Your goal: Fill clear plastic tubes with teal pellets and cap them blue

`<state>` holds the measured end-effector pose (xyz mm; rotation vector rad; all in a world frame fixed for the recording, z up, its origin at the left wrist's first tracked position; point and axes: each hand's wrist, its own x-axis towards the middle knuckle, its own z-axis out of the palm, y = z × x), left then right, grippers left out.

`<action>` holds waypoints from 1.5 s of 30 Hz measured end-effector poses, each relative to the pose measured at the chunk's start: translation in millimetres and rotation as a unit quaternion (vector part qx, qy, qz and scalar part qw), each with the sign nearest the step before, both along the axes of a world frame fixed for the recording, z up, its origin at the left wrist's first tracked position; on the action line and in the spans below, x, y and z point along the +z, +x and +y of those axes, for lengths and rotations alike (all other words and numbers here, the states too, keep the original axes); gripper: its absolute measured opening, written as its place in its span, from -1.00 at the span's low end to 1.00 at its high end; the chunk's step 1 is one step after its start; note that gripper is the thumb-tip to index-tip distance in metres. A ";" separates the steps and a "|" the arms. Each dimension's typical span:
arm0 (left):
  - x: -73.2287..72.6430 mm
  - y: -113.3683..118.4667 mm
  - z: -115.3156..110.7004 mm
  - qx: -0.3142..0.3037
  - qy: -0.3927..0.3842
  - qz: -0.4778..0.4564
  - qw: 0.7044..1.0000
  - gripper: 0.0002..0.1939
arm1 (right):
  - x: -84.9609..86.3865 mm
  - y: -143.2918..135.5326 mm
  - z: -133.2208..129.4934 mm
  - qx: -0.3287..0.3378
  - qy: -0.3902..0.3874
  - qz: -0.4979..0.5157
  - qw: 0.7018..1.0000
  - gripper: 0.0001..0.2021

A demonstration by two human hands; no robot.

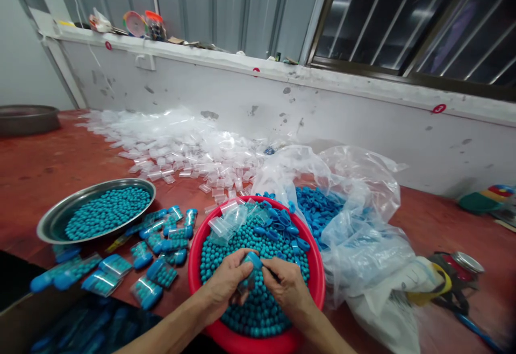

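Observation:
Above a red basin (195, 268) of teal beads (258, 311), my left hand (231, 279) grips a small clear container with a blue cap (253, 260). My right hand (285, 284) is closed in a pinch at the right edge of that cap. The fingers partly hide the container's clear body. Inside the basin, clear plastic sleeves (228, 224) lie on the beads at the back left, and loose blue caps (278, 225) at the back right. Filled bead containers with blue caps (165, 244) are scattered on the table left of the basin.
A metal bowl (151, 195) of beads stands at the left. Clear sleeves (193, 144) are heaped along the wall. A plastic bag (363, 236) of blue caps lies right of the basin, near a red-sided jar (463, 268). A box (97, 327) of capped containers sits low left.

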<state>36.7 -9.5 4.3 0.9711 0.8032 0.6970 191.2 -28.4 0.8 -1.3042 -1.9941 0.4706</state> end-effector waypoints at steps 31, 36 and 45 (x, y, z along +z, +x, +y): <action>-3.7 4.1 -0.7 0.062 0.121 0.024 0.990 -0.66 | 1.4 -27.2 -10.5 -0.018 -0.117 -0.038 0.992 -0.20; -5.1 8.4 -2.5 0.088 0.123 0.065 0.986 -0.79 | -4.6 -36.4 -12.5 -0.048 -0.037 -0.044 0.997 -0.31; -1.3 11.3 -2.9 0.121 0.204 0.122 0.964 -0.81 | -8.1 -24.3 -7.3 0.017 -0.078 0.044 0.996 -0.24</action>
